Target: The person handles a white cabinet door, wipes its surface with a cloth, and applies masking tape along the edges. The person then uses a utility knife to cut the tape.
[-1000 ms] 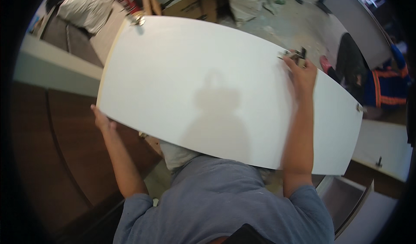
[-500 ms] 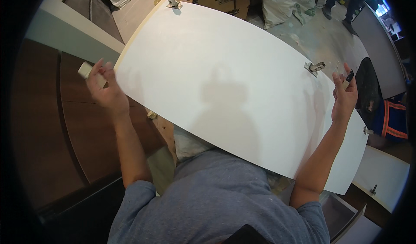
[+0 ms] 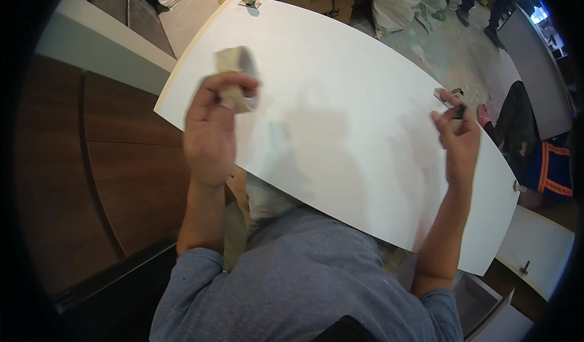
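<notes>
Left hand (image 3: 210, 132) closed around beige roll of masking tape (image 3: 238, 77), raised over near-left corner of large white flat cabinet panel (image 3: 340, 117). Right hand (image 3: 456, 138) pinching small dark object at metal hinge (image 3: 447, 94) on panel's right. Best kept steady, panel level.

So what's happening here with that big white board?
A person leans over a large white panel. The left hand holds a roll of beige tape above the panel's near-left part. The right hand sits at the far right edge by a metal hinge, pinching a small dark object.
</notes>
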### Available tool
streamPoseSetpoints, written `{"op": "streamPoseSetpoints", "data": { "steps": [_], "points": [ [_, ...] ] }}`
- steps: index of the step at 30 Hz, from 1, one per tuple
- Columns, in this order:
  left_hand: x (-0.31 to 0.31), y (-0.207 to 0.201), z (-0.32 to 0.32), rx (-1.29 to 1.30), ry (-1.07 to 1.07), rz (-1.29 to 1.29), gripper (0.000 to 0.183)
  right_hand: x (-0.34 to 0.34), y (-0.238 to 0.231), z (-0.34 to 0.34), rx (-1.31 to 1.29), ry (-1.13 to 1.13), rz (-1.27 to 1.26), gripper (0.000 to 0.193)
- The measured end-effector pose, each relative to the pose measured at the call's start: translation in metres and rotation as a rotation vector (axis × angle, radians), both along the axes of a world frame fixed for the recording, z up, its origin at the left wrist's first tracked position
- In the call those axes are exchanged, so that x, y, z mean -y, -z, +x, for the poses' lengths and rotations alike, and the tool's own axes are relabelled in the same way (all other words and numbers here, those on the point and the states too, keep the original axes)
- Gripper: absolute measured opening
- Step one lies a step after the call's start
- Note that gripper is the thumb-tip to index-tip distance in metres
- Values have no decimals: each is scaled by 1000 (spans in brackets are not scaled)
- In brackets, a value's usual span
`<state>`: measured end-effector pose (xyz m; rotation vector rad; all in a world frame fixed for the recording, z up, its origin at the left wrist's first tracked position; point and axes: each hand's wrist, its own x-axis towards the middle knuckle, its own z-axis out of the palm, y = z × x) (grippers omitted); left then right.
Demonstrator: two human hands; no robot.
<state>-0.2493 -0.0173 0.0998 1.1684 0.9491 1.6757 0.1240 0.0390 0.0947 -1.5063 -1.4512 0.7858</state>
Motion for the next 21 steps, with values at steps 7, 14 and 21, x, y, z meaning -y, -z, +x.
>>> {"op": "streamPoseSetpoints", "data": {
  "steps": [7,14,21],
  "points": [
    [10,15,48,-245,245,-60,35,14,12,-90,-261,-534,-170,32],
    [23,22,35,-336,301,52,37,11,3,-115,-326,-656,-119,48],
    [23,16,-57,-231,-280,314,25,3,34,-82,255,-447,31,49]
  ]
}}
